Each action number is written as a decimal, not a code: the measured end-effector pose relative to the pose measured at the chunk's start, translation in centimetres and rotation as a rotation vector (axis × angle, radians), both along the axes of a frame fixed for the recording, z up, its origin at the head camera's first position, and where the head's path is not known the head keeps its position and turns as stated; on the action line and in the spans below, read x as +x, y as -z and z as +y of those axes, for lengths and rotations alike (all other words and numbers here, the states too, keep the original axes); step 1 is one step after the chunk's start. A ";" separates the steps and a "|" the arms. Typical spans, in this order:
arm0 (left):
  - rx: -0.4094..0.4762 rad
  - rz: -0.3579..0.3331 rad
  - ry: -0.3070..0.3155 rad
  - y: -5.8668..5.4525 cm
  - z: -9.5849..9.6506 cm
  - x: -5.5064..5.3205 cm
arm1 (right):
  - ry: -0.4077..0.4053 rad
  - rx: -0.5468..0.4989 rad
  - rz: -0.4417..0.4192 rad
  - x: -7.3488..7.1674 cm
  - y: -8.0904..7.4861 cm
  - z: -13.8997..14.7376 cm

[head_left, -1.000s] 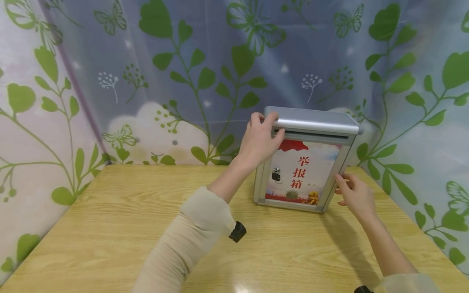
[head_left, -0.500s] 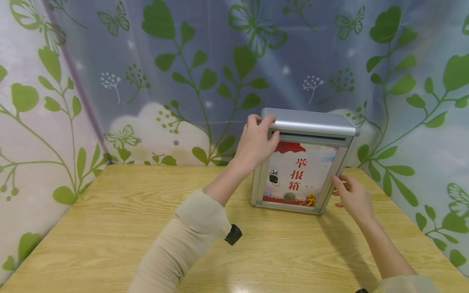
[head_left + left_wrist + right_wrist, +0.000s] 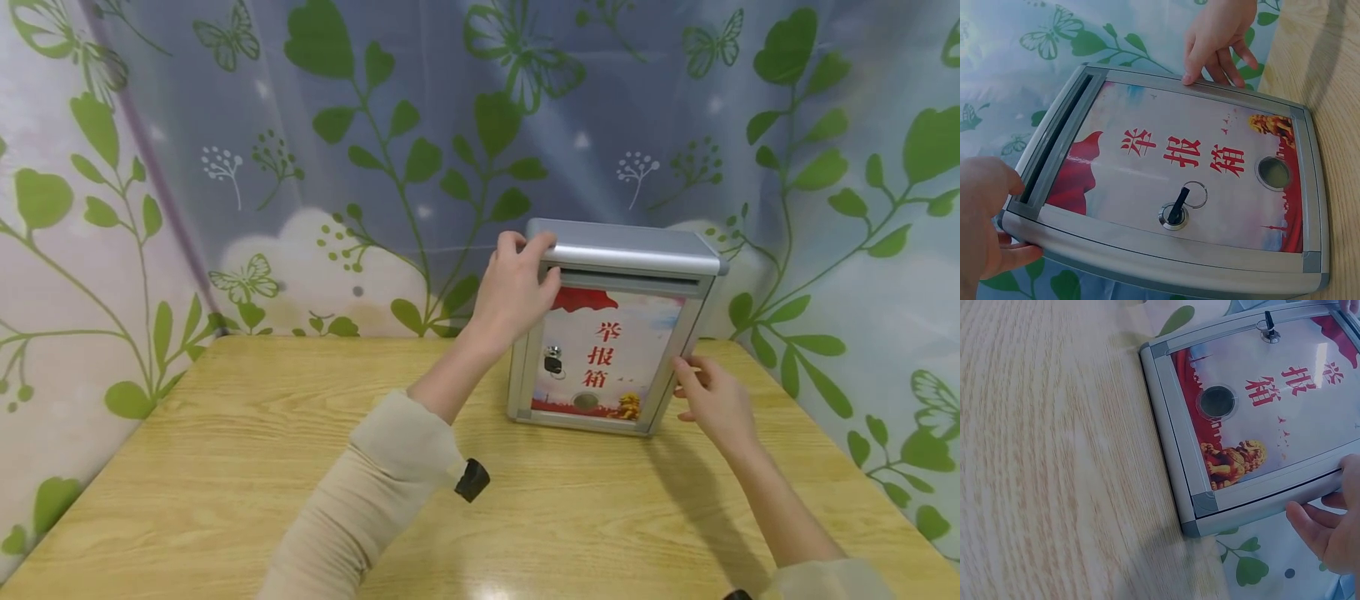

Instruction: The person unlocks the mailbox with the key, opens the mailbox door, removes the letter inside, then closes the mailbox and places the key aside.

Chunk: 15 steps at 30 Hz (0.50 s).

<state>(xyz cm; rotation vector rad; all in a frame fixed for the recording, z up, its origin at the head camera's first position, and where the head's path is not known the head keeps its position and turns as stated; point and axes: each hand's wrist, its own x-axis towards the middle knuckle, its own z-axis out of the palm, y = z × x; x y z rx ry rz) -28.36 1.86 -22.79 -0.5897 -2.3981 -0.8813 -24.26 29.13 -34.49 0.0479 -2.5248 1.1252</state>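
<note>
A silver metal report box (image 3: 600,333) with a printed front panel and red characters stands on the wooden table, right of the middle in the head view. A mail slot (image 3: 626,278) runs beneath its lid. On the panel's left side is a lock (image 3: 1174,216) with a black-headed key (image 3: 1179,201) and a ring in it. My left hand (image 3: 513,287) grips the upper left corner, thumb by the slot's end and fingers over the lid. At the right side edge my right hand (image 3: 716,404) holds the box, thumb at the front edge, other fingers bent along the side.
The wooden table (image 3: 262,467) spreads to the left and front of the box. Close behind it hangs a curtain (image 3: 420,167) with green leaves and butterflies, and more of it borders both sides. Black straps show at the sleeve (image 3: 405,442) cuffs.
The box has shifted slightly to the left across the table, and both hands have moved along with it, keeping their places on it.
</note>
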 end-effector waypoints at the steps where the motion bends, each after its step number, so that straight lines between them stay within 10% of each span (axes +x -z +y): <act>1: 0.002 -0.001 0.001 0.0 0.0 0.0 | -0.003 -0.003 -0.001 0.0 0.0 0.0; 15: 0.032 -0.028 0.000 0.0 0.2 0.1 | -0.020 -0.012 0.010 0.1 0.1 0.0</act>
